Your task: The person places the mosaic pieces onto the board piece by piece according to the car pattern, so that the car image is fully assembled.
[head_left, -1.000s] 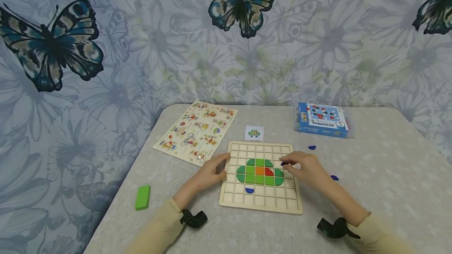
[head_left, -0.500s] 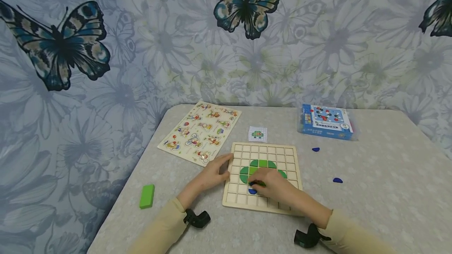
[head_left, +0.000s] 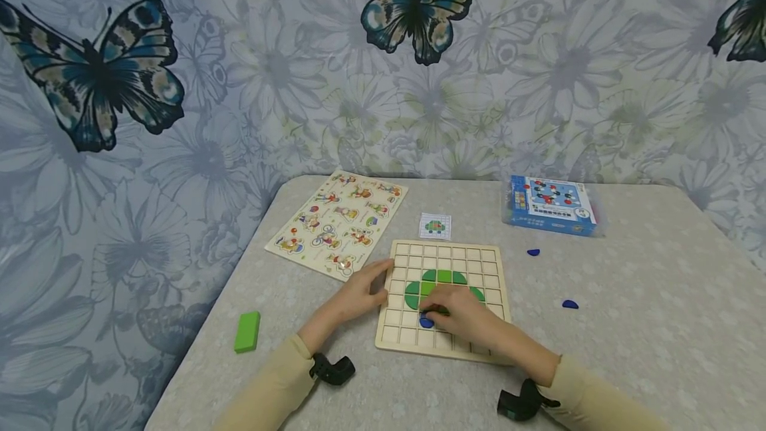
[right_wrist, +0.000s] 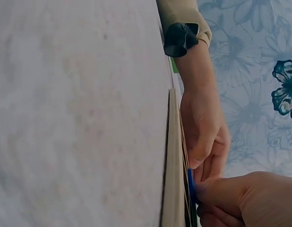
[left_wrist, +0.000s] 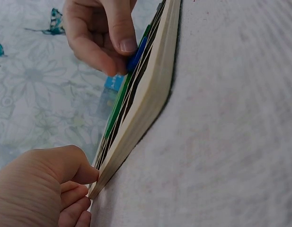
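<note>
1. Bracing the wooden grid board (head_left: 444, 255) at its left edge, the left hand (head_left: 358, 296) lies with fingers relaxed, steadying it on the worktop (head_left: 628, 324).
2. Right hand (head_left: 463, 316) fingers pinch a blue piece (head_left: 425, 322) against a lower-left cell, below the green shape.
3. Versus half a second earlier: little changed; the piece sits lower, nearer seating.

No writing can be read; the print on the blue box (head_left: 552, 201) is too small.

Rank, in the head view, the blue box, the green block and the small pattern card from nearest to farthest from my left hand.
From the left hand:
1. Small pattern card, beyond the grid board.
2. Green block, to the left near the table edge.
3. Blue box, far right at the back.
</note>
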Available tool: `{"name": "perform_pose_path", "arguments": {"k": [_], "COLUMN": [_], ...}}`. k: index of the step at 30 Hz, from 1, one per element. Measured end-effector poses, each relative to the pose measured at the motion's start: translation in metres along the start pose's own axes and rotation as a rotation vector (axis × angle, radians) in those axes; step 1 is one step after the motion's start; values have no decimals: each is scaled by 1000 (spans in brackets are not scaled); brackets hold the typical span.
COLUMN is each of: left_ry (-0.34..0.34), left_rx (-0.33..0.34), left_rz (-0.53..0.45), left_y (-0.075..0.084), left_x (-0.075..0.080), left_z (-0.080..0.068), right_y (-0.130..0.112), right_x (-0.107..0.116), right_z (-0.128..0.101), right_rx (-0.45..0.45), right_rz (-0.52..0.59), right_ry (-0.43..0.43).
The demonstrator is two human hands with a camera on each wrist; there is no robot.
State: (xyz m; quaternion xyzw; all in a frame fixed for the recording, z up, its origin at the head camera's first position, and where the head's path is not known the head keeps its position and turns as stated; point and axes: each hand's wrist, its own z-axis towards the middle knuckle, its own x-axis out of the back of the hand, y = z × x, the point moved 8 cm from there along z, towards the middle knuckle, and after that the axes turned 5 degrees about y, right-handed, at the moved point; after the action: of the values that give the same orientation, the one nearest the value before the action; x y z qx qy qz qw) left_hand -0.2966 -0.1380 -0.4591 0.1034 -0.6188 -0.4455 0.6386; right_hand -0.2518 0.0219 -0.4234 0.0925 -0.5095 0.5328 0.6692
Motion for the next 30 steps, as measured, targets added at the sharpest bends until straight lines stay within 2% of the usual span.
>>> {"name": "perform_pose_path", "arguments": {"k": [6, 9, 12, 14, 19, 23, 26, 30], "left_ry": [-3, -1, -4, -8, -13, -13, -15, -17], "left_rx": [2, 3, 12, 16, 20, 16, 14, 18], "left_rz": [0, 3, 7, 7, 8, 10, 3, -11], "left_y": [0, 0, 0, -1, -2, -2, -1, -1], "left_x": [0, 0, 0, 0, -2, -1, -1, -2], "left_z": [0, 0, 0, 0, 1, 2, 2, 2], "right_y": [-2, -1, 4, 11, 59, 112, 144, 169], "right_x": [-4, -3, 10, 26, 82, 120, 135, 137], "right_z": [-1, -2, -2, -2, -10, -31, -49, -63], "right_rx": [11, -25, -82, -104, -208, -358, -452, -518], "right_rz": [37, 64, 70, 64, 11, -89, -145, -149], "right_ry": [16, 4, 15, 54, 156, 204, 207, 171]}}
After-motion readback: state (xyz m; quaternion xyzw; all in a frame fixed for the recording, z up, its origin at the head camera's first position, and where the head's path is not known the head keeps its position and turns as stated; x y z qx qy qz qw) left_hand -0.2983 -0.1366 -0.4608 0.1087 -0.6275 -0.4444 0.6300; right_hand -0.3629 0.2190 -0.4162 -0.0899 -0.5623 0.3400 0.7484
